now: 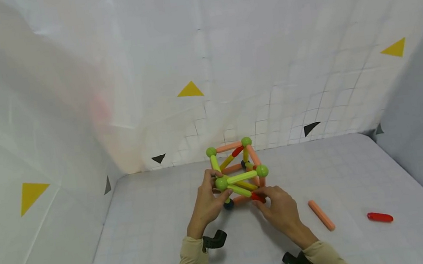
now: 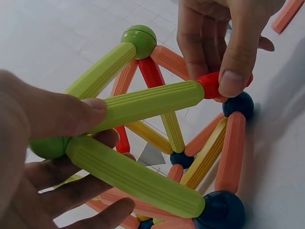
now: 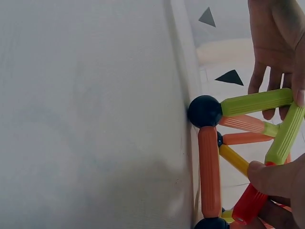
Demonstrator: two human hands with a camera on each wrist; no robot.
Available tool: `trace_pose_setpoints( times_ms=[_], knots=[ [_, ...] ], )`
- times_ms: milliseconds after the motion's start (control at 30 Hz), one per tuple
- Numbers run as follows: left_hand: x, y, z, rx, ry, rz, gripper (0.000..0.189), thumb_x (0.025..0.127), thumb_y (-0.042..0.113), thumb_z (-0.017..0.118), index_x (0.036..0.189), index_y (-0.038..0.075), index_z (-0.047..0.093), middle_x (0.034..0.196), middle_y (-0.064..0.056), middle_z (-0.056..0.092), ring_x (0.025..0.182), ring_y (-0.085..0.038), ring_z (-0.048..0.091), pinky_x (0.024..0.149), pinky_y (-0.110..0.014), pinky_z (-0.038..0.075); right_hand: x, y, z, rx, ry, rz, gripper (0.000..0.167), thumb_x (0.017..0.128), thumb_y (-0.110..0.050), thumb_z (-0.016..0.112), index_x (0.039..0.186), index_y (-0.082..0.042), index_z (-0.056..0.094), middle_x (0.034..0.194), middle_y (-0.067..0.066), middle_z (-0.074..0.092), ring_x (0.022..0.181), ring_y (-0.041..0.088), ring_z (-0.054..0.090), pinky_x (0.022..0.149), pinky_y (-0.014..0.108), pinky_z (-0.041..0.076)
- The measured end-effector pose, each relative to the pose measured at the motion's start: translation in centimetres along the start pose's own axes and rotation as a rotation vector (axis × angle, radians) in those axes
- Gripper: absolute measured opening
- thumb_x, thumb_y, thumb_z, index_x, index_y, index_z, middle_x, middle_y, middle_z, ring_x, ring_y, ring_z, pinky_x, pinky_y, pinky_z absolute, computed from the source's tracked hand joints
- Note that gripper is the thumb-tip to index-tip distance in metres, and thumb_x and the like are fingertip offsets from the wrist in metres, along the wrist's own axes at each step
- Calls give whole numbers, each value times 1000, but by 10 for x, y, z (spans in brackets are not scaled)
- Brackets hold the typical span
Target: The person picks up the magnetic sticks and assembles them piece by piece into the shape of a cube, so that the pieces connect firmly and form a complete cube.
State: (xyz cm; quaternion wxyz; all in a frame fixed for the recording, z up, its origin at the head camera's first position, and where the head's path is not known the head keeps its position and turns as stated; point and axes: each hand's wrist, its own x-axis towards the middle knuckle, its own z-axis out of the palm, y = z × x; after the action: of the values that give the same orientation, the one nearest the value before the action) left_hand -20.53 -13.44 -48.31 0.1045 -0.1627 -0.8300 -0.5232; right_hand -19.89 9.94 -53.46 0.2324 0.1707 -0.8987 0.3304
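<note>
A box-like frame of magnetic rods and balls stands on the table, with green balls [image 1: 262, 170] on top and dark blue balls [image 2: 220, 210] at the bottom. My left hand [image 1: 204, 202] holds its near-left corner, thumb on a light green rod [image 2: 152, 102] beside a green ball [image 1: 222, 184]. That rod slants down from the ball, and a short red rod [image 3: 249, 202] meets its lower end. Between thumb and fingers, my right hand [image 1: 281, 209] pinches the red rod, partly covering it. In the left wrist view the red rod's far end appears close to a blue ball [image 2: 238, 106].
To the right of my right hand an orange rod [image 1: 321, 215] lies on the table, with a loose red rod [image 1: 380, 217] farther right. A white wall [image 1: 263, 33] with yellow and black triangles rises behind the frame.
</note>
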Motion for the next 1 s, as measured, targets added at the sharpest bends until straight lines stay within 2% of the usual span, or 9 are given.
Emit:
trace_pose_setpoints(
  times_ms=[167,300,367,533,667,800,1000],
  knots=[
    [-1,0,0,2,-4,-5,50,93,5,81,129,12,46,117,-13,75,104,-24,73,89,-52,61,1,-1,4,-61,70,-46,37,73,-17,100,105,-13,82,89,1,79,72,15,57,53,26,45],
    [-2,1,0,-2,-17,-12,49,94,5,80,130,11,46,117,-13,75,103,-23,73,88,-49,61,2,0,9,-83,123,-113,39,71,-13,100,105,-11,82,91,6,81,69,20,69,53,32,53],
    [-2,1,0,-2,-23,-17,49,94,6,80,130,11,46,117,-13,75,102,-23,73,88,-47,61,4,0,11,-85,145,-147,39,71,-10,100,105,-10,81,92,8,81,72,23,76,57,37,58],
    [-2,0,0,-3,-33,-9,48,96,8,78,131,12,46,117,-14,75,100,-23,73,86,-44,62,7,4,18,-82,183,-190,38,72,-6,98,106,-11,81,94,10,81,72,26,78,57,40,60],
    [-1,1,0,-18,-46,-7,46,98,7,76,132,12,45,119,-15,74,102,-23,73,87,-44,61,9,5,20,-80,199,-191,37,72,-4,97,105,-10,81,95,10,81,71,26,78,55,40,59],
    [0,2,1,-13,-51,-8,45,99,6,75,132,12,45,121,-15,73,103,-22,73,87,-39,61,10,5,19,-83,201,-183,38,71,-2,97,106,-10,81,96,11,81,71,28,78,55,41,59],
    [1,6,3,6,-35,-15,44,99,5,74,131,13,45,123,-14,72,104,-21,72,87,-37,60,11,5,20,-91,173,-163,43,72,5,92,110,-10,81,99,13,82,73,31,78,56,44,60]
  ],
)
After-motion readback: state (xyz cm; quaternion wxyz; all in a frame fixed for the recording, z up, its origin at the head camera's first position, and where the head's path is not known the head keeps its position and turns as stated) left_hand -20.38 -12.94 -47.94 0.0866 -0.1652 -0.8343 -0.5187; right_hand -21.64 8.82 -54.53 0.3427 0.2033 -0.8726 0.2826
